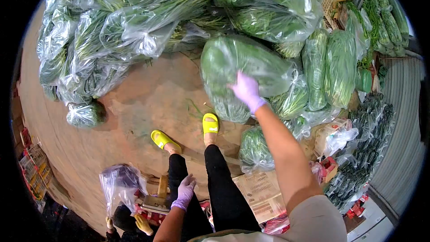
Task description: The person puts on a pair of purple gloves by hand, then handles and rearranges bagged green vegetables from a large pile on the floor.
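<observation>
While the right hand (246, 92), in a lilac glove, reaches forward at the end of the extended arm, it rests against a large clear bag of greens (248, 56) that lies on the brown floor (148, 98), ahead of the person's right foot. Its thumb stands apart from the fingers; whether these pinch the plastic cannot be told. The left hand (185, 192), gloved alike, hangs beside the left thigh, loosely half-open, its fingers slightly bent. Behind the large bag and to its left extends a heap of bagged greens (121, 31); to its right lie two long bags (339, 67), side by side. A smaller, rounded bag (255, 148) lies nearer the person, just beyond a printed cardboard sheet (257, 192). Yellow sandals (210, 118) are worn on both feet. At lower left, a co-worker's yellow-gloved hands (143, 225) are near a clear plastic bag (116, 186) with dark contents.
</observation>
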`<state>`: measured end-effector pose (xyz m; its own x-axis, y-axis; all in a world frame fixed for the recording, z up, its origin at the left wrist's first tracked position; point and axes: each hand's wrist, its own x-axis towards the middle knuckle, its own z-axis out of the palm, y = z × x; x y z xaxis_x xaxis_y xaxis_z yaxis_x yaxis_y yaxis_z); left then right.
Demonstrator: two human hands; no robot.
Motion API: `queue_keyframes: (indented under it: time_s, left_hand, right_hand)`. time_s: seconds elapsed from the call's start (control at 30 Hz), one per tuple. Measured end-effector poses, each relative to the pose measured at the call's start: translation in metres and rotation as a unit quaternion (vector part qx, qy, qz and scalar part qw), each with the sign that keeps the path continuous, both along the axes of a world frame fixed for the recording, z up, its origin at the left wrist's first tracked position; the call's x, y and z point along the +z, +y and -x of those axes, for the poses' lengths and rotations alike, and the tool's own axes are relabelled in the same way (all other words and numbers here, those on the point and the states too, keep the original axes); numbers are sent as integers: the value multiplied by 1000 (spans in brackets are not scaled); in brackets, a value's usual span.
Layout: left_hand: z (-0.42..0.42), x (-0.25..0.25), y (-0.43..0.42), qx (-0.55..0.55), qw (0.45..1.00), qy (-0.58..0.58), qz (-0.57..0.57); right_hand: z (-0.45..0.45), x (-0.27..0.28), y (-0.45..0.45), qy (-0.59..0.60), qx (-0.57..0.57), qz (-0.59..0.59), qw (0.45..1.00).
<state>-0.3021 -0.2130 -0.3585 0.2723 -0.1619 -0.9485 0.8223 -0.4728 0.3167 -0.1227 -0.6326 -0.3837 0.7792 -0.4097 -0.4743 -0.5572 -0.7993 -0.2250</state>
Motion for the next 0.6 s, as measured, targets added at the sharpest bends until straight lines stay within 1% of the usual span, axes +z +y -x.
queue_keyframes:
  time_s: [0.03, 0.07, 0.13, 0.17, 0.2, 0.23, 0.3, 0.37, 0.4, 0.47, 0.5, 0.53, 0.57, 0.6]
  left_hand:
    - [0, 1, -6, 50, 998, 4, 33]
    - [-12, 11, -19, 52, 998, 1, 33]
    - [-46, 42, -49, 67, 993, 95, 22]
    - [-49, 43, -50, 78, 987, 112, 79]
    - [-50, 43, -53, 90, 987, 108, 78]
    - [-55, 47, -60, 145, 974, 139, 108]
    - [-66, 55, -65, 264, 932, 198, 152]
    - [-91, 65, -65, 377, 867, 250, 209]
    - [-106, 74, -62, 424, 826, 273, 250]
    - [-105, 47, -38, 449, 826, 202, 274]
    - [-132, 66, -29, 490, 777, 226, 324]
    - [-151, 93, -19, 470, 837, 175, 218]
    - [-162, 96, -5, 487, 828, 188, 204]
    - [-169, 96, 13, 501, 819, 204, 190]
  right_hand:
    - [26, -6, 9, 1, 14, -14, 1000]
    - [47, 9, 18, 19, 10, -50, 999]
    - [90, 27, 23, -2, 59, -75, 995]
    - [98, 54, 24, -45, 67, -114, 990]
    - [98, 78, 25, -24, 85, -131, 987]
    - [91, 109, 29, 0, 106, -151, 983]
    - [72, 156, 47, 58, 139, -198, 969]
    - [60, 187, 70, 100, 181, -289, 935]
    - [55, 194, 85, 101, 211, -303, 924]
    - [46, 202, 116, 27, 264, -339, 903]
    - [39, 197, 135, 27, 282, -345, 895]
    - [34, 189, 157, -29, 268, -371, 889]
    - [30, 181, 179, -84, 250, -396, 880]
    - [22, 174, 200, -80, 255, -400, 877]
